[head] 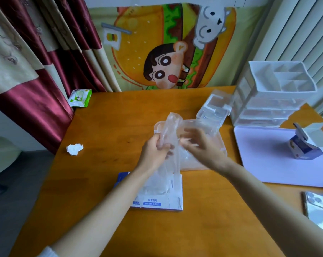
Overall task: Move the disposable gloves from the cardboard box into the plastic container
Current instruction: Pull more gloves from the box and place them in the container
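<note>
A flat white and blue cardboard box (160, 200) lies on the orange table, with clear disposable gloves bunched at its opening. My left hand (154, 151) grips a strip of clear gloves (171, 125) that stretches from above my fist down to the box. Just behind them sits the clear plastic container (222, 145), its hinged lid (214, 108) standing open at the back. More clear plastic film lies inside it. My right hand (200, 147) hovers over the container, blurred, its fingers spread toward the strip.
A crumpled white tissue (74, 149) and a green wipes pack (79, 97) lie at the left. At the right stand a white drawer organiser (273, 101), a lilac mat (268, 156) with a small opened carton (305, 143), and a phone (319, 206).
</note>
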Available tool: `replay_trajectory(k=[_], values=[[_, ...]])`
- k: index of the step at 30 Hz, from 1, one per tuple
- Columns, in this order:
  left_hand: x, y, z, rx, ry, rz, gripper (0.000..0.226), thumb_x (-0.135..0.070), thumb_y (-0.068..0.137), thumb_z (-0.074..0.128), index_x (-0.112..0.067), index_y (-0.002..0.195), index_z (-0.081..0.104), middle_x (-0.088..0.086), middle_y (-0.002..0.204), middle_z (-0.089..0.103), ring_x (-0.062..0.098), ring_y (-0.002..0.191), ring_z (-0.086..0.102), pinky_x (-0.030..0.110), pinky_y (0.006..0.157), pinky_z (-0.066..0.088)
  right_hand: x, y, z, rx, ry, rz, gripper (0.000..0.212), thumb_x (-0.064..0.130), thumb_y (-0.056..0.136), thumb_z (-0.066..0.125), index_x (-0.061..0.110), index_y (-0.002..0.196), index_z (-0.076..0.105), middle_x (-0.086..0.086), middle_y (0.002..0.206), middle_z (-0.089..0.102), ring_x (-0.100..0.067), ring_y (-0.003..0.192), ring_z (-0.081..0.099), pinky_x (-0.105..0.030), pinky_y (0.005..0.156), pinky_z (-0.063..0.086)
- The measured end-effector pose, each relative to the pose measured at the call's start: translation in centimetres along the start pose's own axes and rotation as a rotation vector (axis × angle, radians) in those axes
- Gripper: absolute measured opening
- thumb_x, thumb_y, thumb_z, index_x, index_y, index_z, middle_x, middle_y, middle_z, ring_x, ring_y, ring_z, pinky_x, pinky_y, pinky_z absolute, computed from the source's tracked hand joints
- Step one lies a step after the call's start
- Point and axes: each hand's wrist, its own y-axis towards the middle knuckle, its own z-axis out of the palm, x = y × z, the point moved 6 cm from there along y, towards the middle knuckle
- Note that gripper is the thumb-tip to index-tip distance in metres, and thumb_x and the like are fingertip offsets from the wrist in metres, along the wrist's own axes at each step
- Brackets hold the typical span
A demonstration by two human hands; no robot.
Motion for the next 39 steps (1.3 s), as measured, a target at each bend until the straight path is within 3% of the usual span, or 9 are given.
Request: replay_trajectory(k=[2, 7, 12, 16, 23, 30, 34, 36, 39], values=[[0.1, 0.1, 0.4, -0.017, -0.076, -0.050, 0.015, -0.001, 0.095, 0.049, -0.013, 0.101, 0.056, 0.002, 0.087, 0.068, 0.010, 0.072, 0.067, 0.019, 0.061, 0.055, -1.0, -1.1, 2.4, 0.119, -0.150, -0.003, 0.068, 0.044, 0.077, 0.069, 0.014, 0.127, 0.035, 0.014, 0.108, 0.051, -0.003, 0.100, 0.052, -0.015, 0.081, 0.043], [1.9, 0.8, 1.1, -0.045, 0.001, -0.126, 0.008, -0.009, 0.093, 0.051, -0.013, 0.099, 0.054, 0.014, 0.093, 0.069, 0.021, 0.078, 0.069, 0.042, 0.075, 0.057, -3.7, -0.5, 1.7, -0.093, -0.285, 0.006, 0.018, 0.012, 0.095, 0.052, 0.008, 0.110, 0.044, 0.005, 0.083, 0.058, -0.017, 0.076, 0.060, -0.038, 0.074, 0.052], [4.2, 0.5, 2.6, 0.256, 0.885, 0.024, 0.040, -0.028, 0.096, 0.054, -0.018, 0.133, 0.042, 0.004, 0.133, 0.053, 0.025, 0.120, 0.051, 0.041, 0.097, 0.041, -6.6, -0.3, -0.9, -0.161, -0.242, 0.147, 0.014, 0.004, 0.097, 0.040, 0.004, 0.109, 0.047, 0.001, 0.080, 0.058, -0.021, 0.074, 0.061, -0.038, 0.073, 0.054], [4.8, -0.2, 3.1, 0.297, 1.104, 0.162, 0.038, -0.020, 0.096, 0.052, -0.024, 0.133, 0.044, -0.004, 0.138, 0.048, 0.019, 0.129, 0.039, 0.031, 0.105, 0.029, -7.2, -0.5, -1.9, -0.180, -0.204, 0.184, 0.017, -0.001, 0.098, 0.031, 0.004, 0.104, 0.047, -0.003, 0.081, 0.057, -0.025, 0.076, 0.061, -0.034, 0.073, 0.054], [5.4, -0.7, 1.1, 0.425, 1.029, -0.017, 0.033, -0.031, 0.098, 0.046, -0.028, 0.129, 0.054, -0.008, 0.131, 0.056, 0.020, 0.124, 0.044, 0.028, 0.101, 0.030, -6.6, -0.1, -2.7, -0.122, -0.156, 0.165, 0.018, 0.008, 0.101, 0.036, 0.005, 0.098, 0.054, 0.002, 0.078, 0.059, -0.011, 0.064, 0.060, -0.012, 0.058, 0.049], [2.0, 2.1, -0.8, 0.173, 0.339, 0.020, 0.091, -0.024, 0.083, 0.074, -0.029, 0.151, 0.014, -0.008, 0.158, 0.016, 0.012, 0.142, 0.021, 0.026, 0.105, 0.023, -4.6, 0.4, -1.0, 0.293, -0.226, 0.093, 0.019, 0.009, 0.098, 0.046, 0.012, 0.086, 0.060, 0.004, 0.077, 0.061, -0.004, 0.068, 0.057, -0.012, 0.065, 0.046], [0.9, 2.9, -0.3, 0.392, 0.315, 0.025, 0.100, -0.022, 0.075, 0.081, -0.040, 0.148, 0.016, -0.014, 0.152, 0.027, 0.004, 0.139, 0.022, 0.029, 0.110, 0.024, -3.6, 0.7, -1.1, 0.464, -0.284, 0.013, 0.012, 0.016, 0.095, 0.055, 0.016, 0.089, 0.066, 0.006, 0.084, 0.065, -0.004, 0.077, 0.059, -0.015, 0.075, 0.046], [1.1, 2.9, -0.1, 0.500, 0.299, -0.022, 0.088, -0.025, 0.074, 0.081, -0.035, 0.145, 0.029, -0.014, 0.143, 0.042, 0.000, 0.131, 0.036, 0.025, 0.107, 0.032, -3.4, 0.8, -1.2, 0.546, -0.276, 0.002, 0.010, 0.014, 0.093, 0.058, 0.016, 0.088, 0.067, 0.004, 0.087, 0.067, -0.003, 0.079, 0.060, -0.013, 0.077, 0.046], [0.8, 3.1, 0.0, 0.483, 0.213, -0.038, 0.030, -0.015, 0.081, 0.074, -0.013, 0.109, 0.063, 0.002, 0.104, 0.068, -0.002, 0.090, 0.064, 0.010, 0.078, 0.047, -3.5, 1.5, -1.9, 0.495, -0.237, -0.015, 0.017, 0.018, 0.095, 0.054, 0.008, 0.088, 0.067, 0.000, 0.084, 0.067, -0.002, 0.076, 0.060, -0.015, 0.076, 0.047]])
